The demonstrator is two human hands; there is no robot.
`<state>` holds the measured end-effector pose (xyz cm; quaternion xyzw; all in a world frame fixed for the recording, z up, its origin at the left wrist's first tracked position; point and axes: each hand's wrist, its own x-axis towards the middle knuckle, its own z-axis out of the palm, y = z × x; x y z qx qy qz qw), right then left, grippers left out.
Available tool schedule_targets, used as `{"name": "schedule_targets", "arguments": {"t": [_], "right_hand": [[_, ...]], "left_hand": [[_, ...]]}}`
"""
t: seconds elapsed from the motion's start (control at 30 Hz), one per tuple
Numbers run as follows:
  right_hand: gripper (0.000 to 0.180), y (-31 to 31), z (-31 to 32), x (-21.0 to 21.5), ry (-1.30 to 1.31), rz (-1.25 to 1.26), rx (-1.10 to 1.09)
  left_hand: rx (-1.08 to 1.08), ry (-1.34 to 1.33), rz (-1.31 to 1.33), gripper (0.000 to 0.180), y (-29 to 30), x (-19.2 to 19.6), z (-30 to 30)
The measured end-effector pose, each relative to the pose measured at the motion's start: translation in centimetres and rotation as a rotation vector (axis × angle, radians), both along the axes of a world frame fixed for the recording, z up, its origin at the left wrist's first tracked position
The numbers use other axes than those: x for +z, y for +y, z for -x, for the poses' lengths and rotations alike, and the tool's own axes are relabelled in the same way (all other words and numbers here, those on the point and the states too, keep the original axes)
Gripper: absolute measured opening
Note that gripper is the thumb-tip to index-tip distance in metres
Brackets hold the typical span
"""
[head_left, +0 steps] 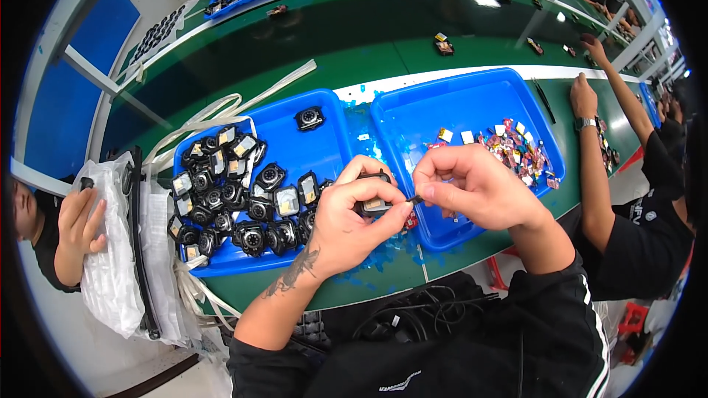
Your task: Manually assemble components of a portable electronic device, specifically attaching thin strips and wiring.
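Note:
My left hand [343, 225] is closed round a black smartwatch case [377, 204], held between the two blue trays. A pale part shows inside the case. My right hand [472, 184] is closed in a pinch at the case's right edge, on a small dark piece too small to name. Left of my hands, a blue tray [330, 103] holds many similar black watch cases [251, 238], several showing round sensor backs. One more case [310, 118] lies apart at that tray's far end. The right blue tray [450, 107] contains a heap of small coloured parts [509, 151].
White straps [214, 114] lie along the left tray. Tweezers [544, 101] rest right of the other tray. Beyond runs a green conveyor belt [354, 29] carrying scattered parts. Co-workers' arms [590, 155] reach in at right; another person's hand [77, 228] is at left beside plastic wrap [110, 265].

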<state>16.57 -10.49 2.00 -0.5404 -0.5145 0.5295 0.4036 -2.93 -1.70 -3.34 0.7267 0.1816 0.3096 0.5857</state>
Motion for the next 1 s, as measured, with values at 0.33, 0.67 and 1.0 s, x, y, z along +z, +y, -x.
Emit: {"name": "schedule_targets", "arguments": {"t": [0.33,0.67,1.0], "right_hand": [[0.007,-0.2,-0.5,0.3,-0.050,0.005,0.040],[0.007,-0.1,-0.4,-0.3,0.195,0.057,0.132],[0.008,4.0,0.7,-3.1,-0.408,-0.405,-0.369]], "left_hand": [[-0.141,-0.012,0.120,0.009,0.3,-0.4,0.1],[-0.157,-0.036,0.112,0.010,0.2,0.1,0.1],[-0.013,-0.246,0.126,0.013,0.1,0.4,0.3]]}}
